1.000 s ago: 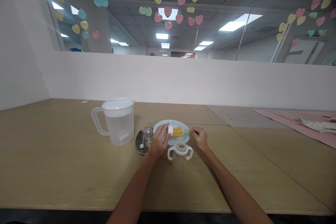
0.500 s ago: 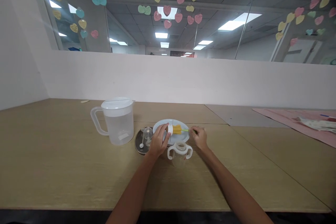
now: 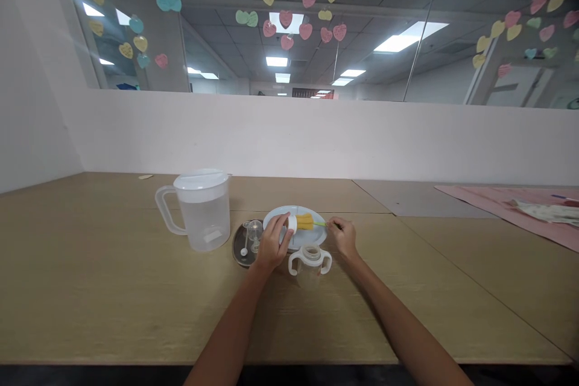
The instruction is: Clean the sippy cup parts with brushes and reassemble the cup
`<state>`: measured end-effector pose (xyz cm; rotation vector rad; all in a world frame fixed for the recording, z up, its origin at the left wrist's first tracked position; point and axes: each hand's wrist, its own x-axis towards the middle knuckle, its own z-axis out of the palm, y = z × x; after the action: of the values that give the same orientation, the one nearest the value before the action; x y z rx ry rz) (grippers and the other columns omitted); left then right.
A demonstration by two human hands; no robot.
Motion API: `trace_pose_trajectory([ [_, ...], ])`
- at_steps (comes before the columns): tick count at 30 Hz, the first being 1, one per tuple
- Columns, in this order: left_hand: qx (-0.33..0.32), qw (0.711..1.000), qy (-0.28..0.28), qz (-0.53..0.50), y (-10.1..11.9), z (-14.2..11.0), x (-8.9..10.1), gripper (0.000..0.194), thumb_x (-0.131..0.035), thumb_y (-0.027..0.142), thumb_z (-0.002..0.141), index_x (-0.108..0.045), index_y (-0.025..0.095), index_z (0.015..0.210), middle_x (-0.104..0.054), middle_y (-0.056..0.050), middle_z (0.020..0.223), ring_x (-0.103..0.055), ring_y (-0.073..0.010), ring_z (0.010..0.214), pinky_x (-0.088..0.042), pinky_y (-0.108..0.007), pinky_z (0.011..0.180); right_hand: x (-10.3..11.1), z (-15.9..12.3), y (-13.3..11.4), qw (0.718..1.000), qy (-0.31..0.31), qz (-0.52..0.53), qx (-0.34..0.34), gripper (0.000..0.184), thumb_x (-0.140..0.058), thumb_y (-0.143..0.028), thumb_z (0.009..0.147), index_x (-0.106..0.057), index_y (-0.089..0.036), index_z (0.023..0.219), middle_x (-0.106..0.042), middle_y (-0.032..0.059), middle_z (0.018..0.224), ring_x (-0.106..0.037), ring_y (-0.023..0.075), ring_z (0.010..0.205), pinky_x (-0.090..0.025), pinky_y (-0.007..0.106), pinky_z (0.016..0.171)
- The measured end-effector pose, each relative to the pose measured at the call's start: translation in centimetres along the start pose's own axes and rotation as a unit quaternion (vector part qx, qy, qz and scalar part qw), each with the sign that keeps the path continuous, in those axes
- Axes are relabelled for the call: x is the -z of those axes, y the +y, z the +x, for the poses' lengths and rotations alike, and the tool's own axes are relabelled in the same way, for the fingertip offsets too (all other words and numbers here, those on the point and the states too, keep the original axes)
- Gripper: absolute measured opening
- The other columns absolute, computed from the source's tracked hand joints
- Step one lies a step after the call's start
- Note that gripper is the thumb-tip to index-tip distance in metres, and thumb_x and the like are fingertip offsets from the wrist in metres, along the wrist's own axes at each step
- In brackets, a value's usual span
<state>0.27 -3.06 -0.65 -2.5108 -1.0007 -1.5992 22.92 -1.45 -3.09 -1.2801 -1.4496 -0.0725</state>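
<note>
My left hand [image 3: 271, 245] is closed round a small white cap [image 3: 292, 224] and holds it over a pale blue plate [image 3: 316, 218]. My right hand [image 3: 344, 236] pinches the green handle of a yellow sponge brush [image 3: 305, 222], whose head touches the cap. A clear two-handled cup [image 3: 310, 261] stands on the table just in front of the plate, between my hands.
A clear lidded pitcher [image 3: 201, 209] stands to the left. A small dark round tray [image 3: 239, 244] with clear small parts lies beside the plate. A pink mat [image 3: 511, 205] with a cloth lies at the far right. A white partition wall runs behind the wooden table [image 3: 113, 289].
The brush head has shifted slightly against the cap. Both hands stay in nearly the same place; the view has dipped a little.
</note>
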Motion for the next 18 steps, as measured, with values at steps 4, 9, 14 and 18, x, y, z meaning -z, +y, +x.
trace_pose_trajectory([
  [4,0.017,0.999,0.034,0.002,0.2,0.0,0.1,0.037,-0.041,0.03,0.089,-0.048,0.016,0.122,-0.058,-0.013,0.114,-0.054,-0.0225,0.107,-0.042,-0.036,0.093,0.2,0.0,-0.1,0.999,-0.022,-0.038,0.028,0.036,-0.042,-0.04,0.079,-0.06,-0.017,0.059,-0.06,0.0023,0.058,-0.05,0.0164,0.06,-0.03,0.028,0.065],
  [9,0.057,0.991,0.113,0.041,-0.5,0.2,0.8,0.032,-0.044,0.028,0.083,-0.054,0.016,0.111,-0.06,-0.01,0.104,-0.055,-0.0228,0.098,-0.043,-0.035,0.087,0.4,0.1,0.1,0.991,0.002,-0.122,0.049,0.036,-0.041,-0.036,0.08,-0.058,-0.017,0.055,-0.058,0.0032,0.055,-0.048,0.0162,0.06,-0.027,0.028,0.065],
  [14,0.123,0.974,0.11,0.154,-1.5,0.0,2.2,0.026,-0.047,0.022,0.077,-0.059,0.016,0.099,-0.06,-0.009,0.094,-0.053,-0.0256,0.091,-0.042,-0.038,0.082,0.7,0.2,0.4,0.98,0.065,-0.183,0.049,0.034,-0.039,-0.03,0.079,-0.059,-0.017,0.056,-0.057,0.0037,0.053,-0.047,0.0162,0.058,-0.026,0.029,0.066],
  [18,0.149,0.962,0.063,0.218,-2.1,-1.0,3.3,0.025,-0.049,0.023,0.075,-0.061,0.017,0.096,-0.06,-0.01,0.093,-0.053,-0.0263,0.088,-0.042,-0.038,0.078,0.6,0.1,0.6,0.976,0.066,-0.2,0.057,0.032,-0.039,-0.028,0.079,-0.058,-0.017,0.056,-0.06,0.0045,0.056,-0.048,0.0166,0.06,-0.025,0.029,0.067],
])
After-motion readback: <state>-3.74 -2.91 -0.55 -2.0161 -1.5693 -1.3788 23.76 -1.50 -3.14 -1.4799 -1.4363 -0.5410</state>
